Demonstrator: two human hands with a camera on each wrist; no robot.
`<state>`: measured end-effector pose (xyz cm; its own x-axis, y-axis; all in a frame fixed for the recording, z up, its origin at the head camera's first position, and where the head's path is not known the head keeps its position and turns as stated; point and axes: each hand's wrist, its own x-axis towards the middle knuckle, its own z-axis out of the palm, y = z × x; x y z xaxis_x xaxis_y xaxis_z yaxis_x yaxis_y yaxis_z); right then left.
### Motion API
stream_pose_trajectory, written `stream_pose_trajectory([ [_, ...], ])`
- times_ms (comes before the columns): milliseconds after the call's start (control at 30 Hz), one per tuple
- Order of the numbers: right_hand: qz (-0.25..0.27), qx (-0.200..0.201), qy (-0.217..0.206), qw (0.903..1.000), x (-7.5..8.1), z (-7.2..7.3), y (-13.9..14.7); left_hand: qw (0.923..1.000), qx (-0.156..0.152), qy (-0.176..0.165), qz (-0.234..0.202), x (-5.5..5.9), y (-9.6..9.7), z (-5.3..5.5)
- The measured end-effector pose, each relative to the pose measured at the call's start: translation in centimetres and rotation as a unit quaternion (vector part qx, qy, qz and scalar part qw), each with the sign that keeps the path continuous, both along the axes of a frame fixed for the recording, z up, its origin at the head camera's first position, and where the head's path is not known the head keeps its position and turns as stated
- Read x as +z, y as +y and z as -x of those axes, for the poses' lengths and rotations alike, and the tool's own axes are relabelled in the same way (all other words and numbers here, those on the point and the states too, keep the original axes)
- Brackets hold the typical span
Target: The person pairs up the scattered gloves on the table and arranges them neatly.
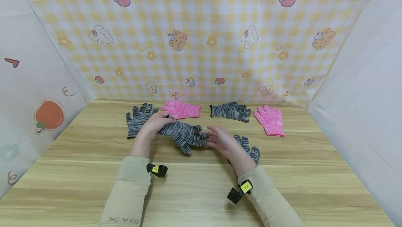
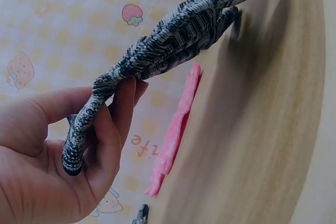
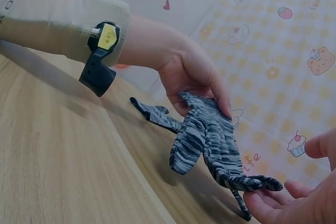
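Observation:
My left hand (image 1: pixel 155 123) grips a black-and-grey knitted glove (image 1: pixel 182 133) by its cuff and holds it above the table. In the left wrist view the cuff is pinched between thumb and fingers, and the glove (image 2: pixel 173 35) slants up and away. Its fingers hang loose toward my right hand (image 1: pixel 221 141). The right wrist view shows that hand's fingers (image 3: pixel 268 208) right at the glove's fingertips, with the thumb well apart from them. Partly hidden beneath my right arm lies another black-and-grey glove (image 1: pixel 246 146).
On the wooden table (image 1: pixel 188 192) a black-and-grey glove (image 1: pixel 138 119) and a pink glove (image 1: pixel 183 110) lie at back left. Another grey one (image 1: pixel 230 111) and a second pink glove (image 1: pixel 270 120) lie at back right. A checked cloth (image 1: pixel 201 56) hangs behind.

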<state>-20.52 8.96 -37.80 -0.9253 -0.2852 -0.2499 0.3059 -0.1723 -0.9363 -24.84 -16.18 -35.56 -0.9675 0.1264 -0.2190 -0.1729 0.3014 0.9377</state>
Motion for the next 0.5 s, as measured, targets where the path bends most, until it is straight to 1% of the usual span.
stream_pose_trajectory([
  [100,-0.001,0.003,-0.001,1.0,0.0,0.0,0.2,1.0,-0.001,0.0,-0.009,0.1,0.1,0.0],
  [267,-0.005,0.005,-0.002,1.0,0.1,0.0,0.6,0.9996,-0.004,0.0,-0.03,0.6,0.5,-0.2],
  [500,-0.008,0.008,-0.005,0.9999,0.1,0.0,1.0,0.9979,-0.022,0.006,-0.061,1.1,0.9,-0.6],
])
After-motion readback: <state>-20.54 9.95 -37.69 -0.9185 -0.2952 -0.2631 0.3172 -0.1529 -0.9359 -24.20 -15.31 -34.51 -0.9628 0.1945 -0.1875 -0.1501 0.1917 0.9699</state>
